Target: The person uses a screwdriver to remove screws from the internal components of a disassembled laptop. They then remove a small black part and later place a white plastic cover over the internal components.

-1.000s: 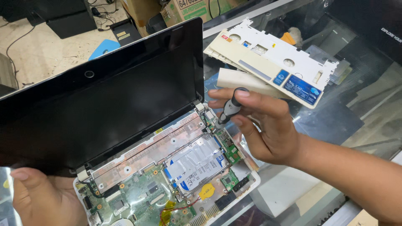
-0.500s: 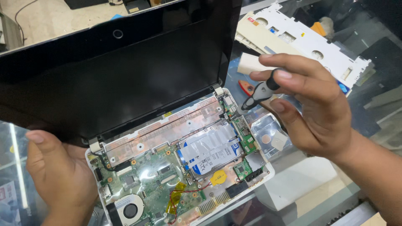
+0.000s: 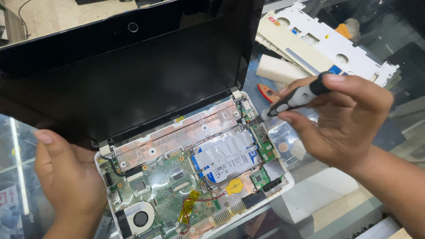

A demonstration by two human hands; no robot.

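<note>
The left hand (image 3: 66, 177) grips the left edge of the opened laptop (image 3: 190, 177), fingers wrapped around the base just below the left hinge, thumb up against the dark screen (image 3: 133, 75), steadying it on the glass table (image 3: 336, 208).

The laptop already has its top cover and keyboard off: the green board (image 3: 164, 190) lies bare, with the fan (image 3: 141, 217) at its lower left, a bronze metal strip (image 3: 177, 135) along the hinge line, and the silver drive (image 3: 228, 155) sitting in its bay right of the board's middle. The drive and board are not yet lifted out, so the strip-down looks partly done.

Right of the laptop, the right hand (image 3: 345, 119) pinches a screwdriver (image 3: 294, 98) between thumb and fingers, its tip down at the right hinge corner, just above the drive. Whether the tip sits in a screw is too small to tell.

Beyond that hand, up and right of the laptop, lies the removed white cover (image 3: 327, 40).
</note>
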